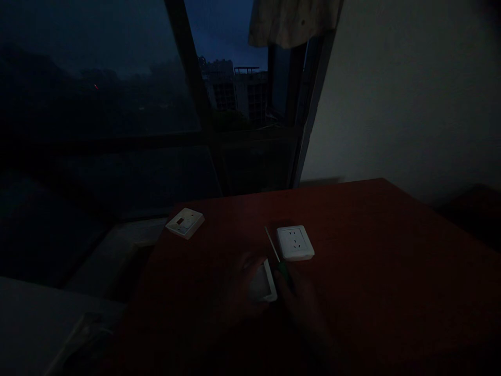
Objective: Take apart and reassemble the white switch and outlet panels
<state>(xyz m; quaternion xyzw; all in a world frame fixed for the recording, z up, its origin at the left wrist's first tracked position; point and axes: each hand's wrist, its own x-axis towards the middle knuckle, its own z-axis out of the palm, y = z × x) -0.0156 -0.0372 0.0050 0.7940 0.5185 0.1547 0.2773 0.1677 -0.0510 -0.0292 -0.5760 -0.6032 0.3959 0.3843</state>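
Observation:
In the dim head view, my left hand (pixel 245 290) is closed around the left side of a white square frame (pixel 271 284), which looks like a socket cover plate. Close by on the right, my right hand (pixel 299 295) grips the green handle of a screwdriver (pixel 273 244). Its thin metal shaft points away from me and slightly left. Just beyond that hand lies a white wall socket (pixel 295 242), face up with its slots showing. Darkness hides much of both hands.
The reddish-brown table (pixel 352 219) stands against a window (pixel 156 104) and a pale wall (pixel 410 94). Near its far left edge lies a white square plate (pixel 185 222) with a small rectangular opening. A curtain (pixel 293 23) hangs at the top.

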